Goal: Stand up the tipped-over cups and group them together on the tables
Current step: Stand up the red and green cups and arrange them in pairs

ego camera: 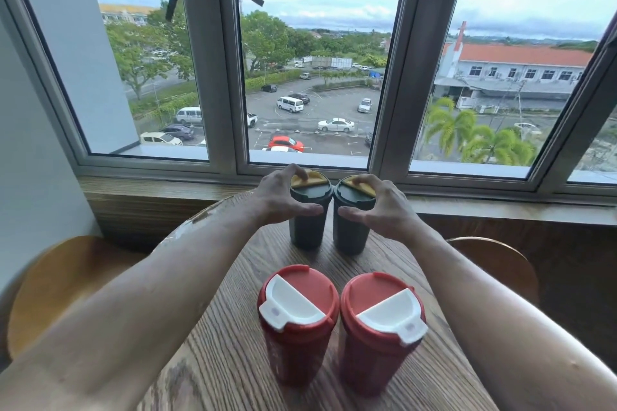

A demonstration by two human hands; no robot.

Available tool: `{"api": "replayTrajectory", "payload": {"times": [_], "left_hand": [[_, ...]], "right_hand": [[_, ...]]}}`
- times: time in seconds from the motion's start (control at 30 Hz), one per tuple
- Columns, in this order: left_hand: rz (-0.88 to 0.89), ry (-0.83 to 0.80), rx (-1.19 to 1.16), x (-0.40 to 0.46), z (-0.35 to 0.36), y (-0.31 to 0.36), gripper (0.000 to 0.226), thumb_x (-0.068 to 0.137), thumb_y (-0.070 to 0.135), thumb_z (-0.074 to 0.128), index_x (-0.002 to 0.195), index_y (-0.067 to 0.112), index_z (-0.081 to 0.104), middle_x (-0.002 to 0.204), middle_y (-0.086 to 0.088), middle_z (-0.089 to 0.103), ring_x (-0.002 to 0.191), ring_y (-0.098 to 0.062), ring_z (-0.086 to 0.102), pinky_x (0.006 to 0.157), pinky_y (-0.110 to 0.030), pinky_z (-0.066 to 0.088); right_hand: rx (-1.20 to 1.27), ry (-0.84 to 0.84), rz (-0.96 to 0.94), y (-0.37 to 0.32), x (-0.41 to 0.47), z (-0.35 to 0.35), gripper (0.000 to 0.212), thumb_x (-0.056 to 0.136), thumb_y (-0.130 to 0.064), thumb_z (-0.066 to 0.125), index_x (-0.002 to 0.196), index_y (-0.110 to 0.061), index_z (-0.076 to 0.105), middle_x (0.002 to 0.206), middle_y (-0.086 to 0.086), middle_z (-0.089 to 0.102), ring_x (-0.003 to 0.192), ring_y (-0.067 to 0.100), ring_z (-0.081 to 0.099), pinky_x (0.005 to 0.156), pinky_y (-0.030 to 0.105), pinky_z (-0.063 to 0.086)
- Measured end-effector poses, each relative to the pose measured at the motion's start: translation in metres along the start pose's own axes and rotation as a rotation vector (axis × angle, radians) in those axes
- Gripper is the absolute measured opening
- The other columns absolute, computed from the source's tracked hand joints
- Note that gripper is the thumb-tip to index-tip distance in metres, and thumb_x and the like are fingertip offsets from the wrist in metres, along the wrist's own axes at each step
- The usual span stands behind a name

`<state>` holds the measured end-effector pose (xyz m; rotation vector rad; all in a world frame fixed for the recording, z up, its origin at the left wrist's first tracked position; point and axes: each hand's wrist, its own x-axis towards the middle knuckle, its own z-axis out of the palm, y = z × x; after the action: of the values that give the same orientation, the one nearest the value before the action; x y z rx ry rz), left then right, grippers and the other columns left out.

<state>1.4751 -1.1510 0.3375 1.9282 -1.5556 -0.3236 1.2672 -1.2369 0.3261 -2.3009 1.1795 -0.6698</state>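
Two dark green cups with yellow lid flaps stand upright side by side at the far end of the round wooden table. My left hand grips the left green cup around its lid. On the lid of the right green cup my right hand is closed the same way. The two green cups touch at their lids. Nearer to me stand two red cups with white lid flaps, the left red cup and the right red cup, both upright and close together.
A wooden window sill runs behind the table, under a large window. A wooden stool stands at the left and another stool at the right, both lower than the tabletop.
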Motion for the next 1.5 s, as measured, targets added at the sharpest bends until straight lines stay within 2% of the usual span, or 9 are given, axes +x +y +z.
{"api": "replayTrajectory", "payload": {"times": [0.2, 0.43, 0.63, 0.83, 0.93, 1.0, 1.1, 1.23, 1.5], "left_hand": [[-0.029, 0.043, -0.003, -0.019, -0.009, 0.009, 0.069, 0.066, 0.054, 0.078, 0.124, 0.028, 0.051, 0.132, -0.007, 0.053, 0.121, -0.024, 0.050, 0.100, -0.041, 0.044], [-0.038, 0.052, -0.020, -0.066, -0.031, 0.028, 0.057, 0.079, 0.045, 0.072, 0.127, 0.019, 0.056, 0.133, -0.004, 0.058, 0.117, -0.020, 0.056, 0.096, -0.031, 0.042], [-0.053, 0.000, 0.002, -0.107, -0.037, 0.042, 0.061, 0.077, 0.062, 0.064, 0.128, 0.031, 0.054, 0.138, -0.002, 0.056, 0.123, -0.023, 0.053, 0.104, -0.046, 0.042], [-0.045, -0.082, 0.138, -0.142, -0.032, 0.052, 0.091, 0.055, 0.089, 0.053, 0.134, 0.046, 0.041, 0.147, 0.004, 0.046, 0.131, -0.021, 0.047, 0.107, -0.047, 0.039], [0.046, -0.092, 0.147, -0.159, -0.028, 0.059, 0.081, 0.070, 0.070, 0.064, 0.140, 0.034, 0.042, 0.146, 0.001, 0.047, 0.131, -0.020, 0.046, 0.100, -0.028, 0.033], [0.098, -0.104, 0.191, -0.170, -0.027, 0.061, 0.077, 0.073, 0.062, 0.068, 0.139, 0.029, 0.045, 0.143, -0.001, 0.050, 0.129, -0.020, 0.047, 0.091, -0.025, 0.031], [0.126, -0.157, 0.213, -0.184, -0.024, 0.057, 0.083, 0.067, 0.064, 0.072, 0.136, 0.027, 0.048, 0.140, -0.003, 0.048, 0.127, -0.019, 0.046, 0.098, -0.027, 0.033], [0.112, -0.189, 0.231, -0.194, -0.022, 0.055, 0.082, 0.065, 0.057, 0.077, 0.135, 0.024, 0.050, 0.138, -0.008, 0.048, 0.126, -0.024, 0.045, 0.103, -0.036, 0.036], [0.132, -0.115, 0.192, -0.191, -0.021, 0.053, 0.073, 0.063, 0.043, 0.082, 0.128, 0.019, 0.059, 0.131, -0.010, 0.056, 0.120, -0.026, 0.050, 0.098, -0.036, 0.039]], "right_hand": [[-0.004, 0.015, 0.005, -0.007, -0.012, -0.012, 0.078, 0.073, -0.047, 0.079, 0.140, -0.026, 0.045, 0.142, 0.009, 0.041, 0.134, 0.022, 0.037, 0.103, 0.025, 0.027], [-0.056, 0.017, -0.024, -0.021, -0.046, -0.029, 0.060, 0.082, -0.042, 0.071, 0.135, -0.024, 0.052, 0.137, 0.008, 0.046, 0.125, 0.021, 0.045, 0.096, 0.023, 0.028], [-0.053, -0.028, -0.032, -0.033, -0.082, -0.036, 0.051, 0.088, -0.048, 0.062, 0.133, -0.025, 0.056, 0.138, 0.008, 0.054, 0.124, 0.023, 0.050, 0.093, 0.027, 0.035], [-0.061, -0.073, -0.009, -0.049, -0.122, -0.036, 0.078, 0.068, -0.085, 0.042, 0.130, -0.039, 0.054, 0.125, 0.001, 0.066, 0.113, 0.020, 0.062, 0.099, 0.045, 0.046], [-0.096, -0.065, -0.010, -0.058, -0.144, -0.034, 0.081, 0.066, -0.090, 0.035, 0.129, -0.042, 0.053, 0.134, -0.001, 0.060, 0.119, 0.019, 0.058, 0.101, 0.045, 0.044], [-0.151, -0.062, -0.017, -0.067, -0.162, -0.034, 0.071, 0.076, -0.080, 0.043, 0.132, -0.038, 0.054, 0.140, 0.003, 0.054, 0.126, 0.022, 0.052, 0.105, 0.042, 0.040], [-0.243, -0.062, -0.054, -0.074, -0.186, -0.033, 0.067, 0.081, -0.067, 0.056, 0.137, -0.031, 0.051, 0.145, 0.000, 0.049, 0.130, 0.019, 0.046, 0.100, 0.030, 0.034], [-0.225, -0.083, -0.031, -0.069, -0.200, -0.019, 0.071, 0.076, -0.063, 0.067, 0.136, -0.030, 0.051, 0.147, 0.004, 0.044, 0.135, 0.022, 0.039, 0.106, 0.033, 0.031], [-0.138, 0.028, -0.018, -0.064, -0.196, -0.013, 0.056, 0.070, -0.052, 0.077, 0.120, -0.029, 0.066, 0.125, 0.004, 0.062, 0.119, 0.023, 0.053, 0.094, 0.027, 0.036]]}}
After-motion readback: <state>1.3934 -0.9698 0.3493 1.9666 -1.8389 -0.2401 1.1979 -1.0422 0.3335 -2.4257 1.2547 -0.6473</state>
